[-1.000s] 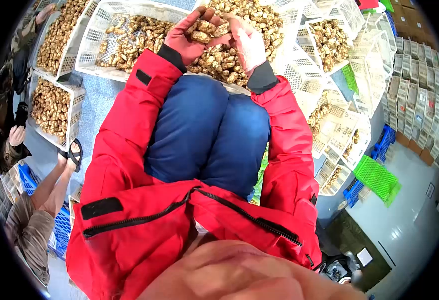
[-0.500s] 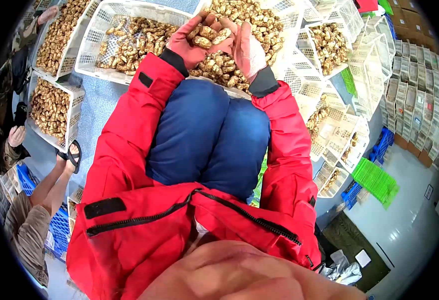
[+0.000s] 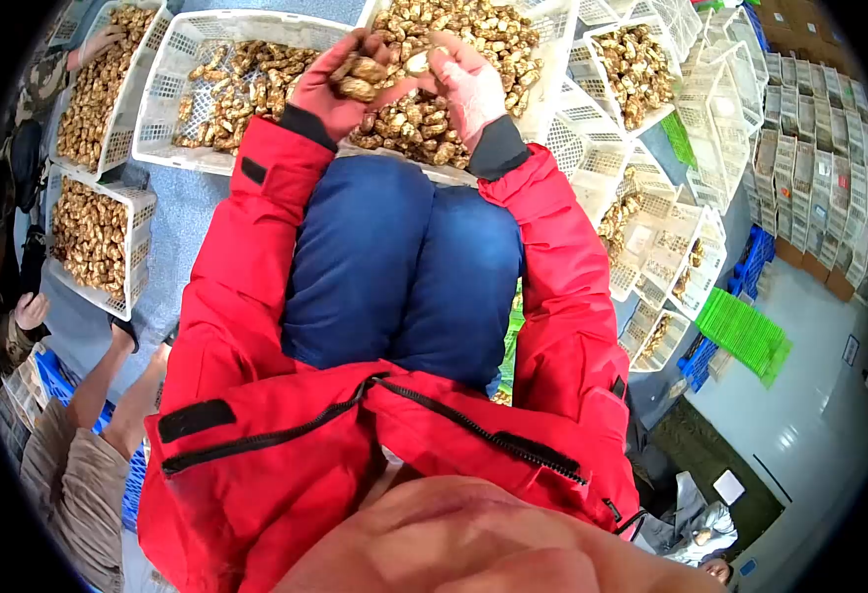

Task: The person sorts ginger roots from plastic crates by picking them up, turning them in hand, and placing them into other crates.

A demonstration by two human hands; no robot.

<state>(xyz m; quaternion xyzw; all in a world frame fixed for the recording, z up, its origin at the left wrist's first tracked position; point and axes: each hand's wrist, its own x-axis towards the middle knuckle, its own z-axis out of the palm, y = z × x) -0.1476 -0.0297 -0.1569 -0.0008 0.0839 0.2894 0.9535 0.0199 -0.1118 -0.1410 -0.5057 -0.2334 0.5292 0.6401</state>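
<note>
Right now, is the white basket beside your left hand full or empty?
Partly full: brown lumps lie in the basket, but bare mesh shows at its left.

Right hand curled in beside a pale piece — co-worker's legs wider apart

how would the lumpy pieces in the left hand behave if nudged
The lumpy pieces in the left hand look chunky and unbent, so probably stiff. Their rounded sides might let them roll, though the bumps may slow them.
</note>
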